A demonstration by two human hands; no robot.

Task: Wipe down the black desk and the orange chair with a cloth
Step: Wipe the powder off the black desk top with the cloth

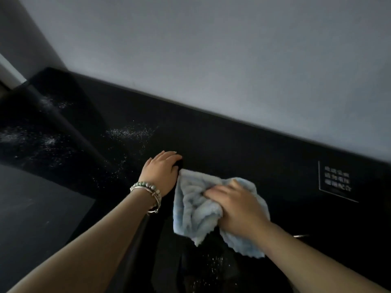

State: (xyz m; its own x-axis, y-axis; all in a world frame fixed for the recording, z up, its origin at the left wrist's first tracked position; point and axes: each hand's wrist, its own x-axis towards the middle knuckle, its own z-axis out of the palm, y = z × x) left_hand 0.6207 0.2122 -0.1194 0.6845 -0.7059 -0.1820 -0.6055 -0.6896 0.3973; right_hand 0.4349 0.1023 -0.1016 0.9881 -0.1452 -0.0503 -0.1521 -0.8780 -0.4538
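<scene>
The black desk (243,149) runs along a grey wall, its top dark and glossy. White dust specks (129,132) lie scattered on its left part. A crumpled light blue cloth (196,206) lies on the desk near the middle. My right hand (234,206) presses down on the cloth's right side, fingers pointing left. My left hand (161,171), with bracelets on the wrist, rests on a small black object (178,163) just left of the cloth, fingers curved over it. The orange chair is out of view.
A grey wall (211,60) rises right behind the desk. A small black sign with white lettering (337,180) lies on the desk at the right. A dark lower surface (38,208) sits to the left, and more specks (215,263) lie near the front edge.
</scene>
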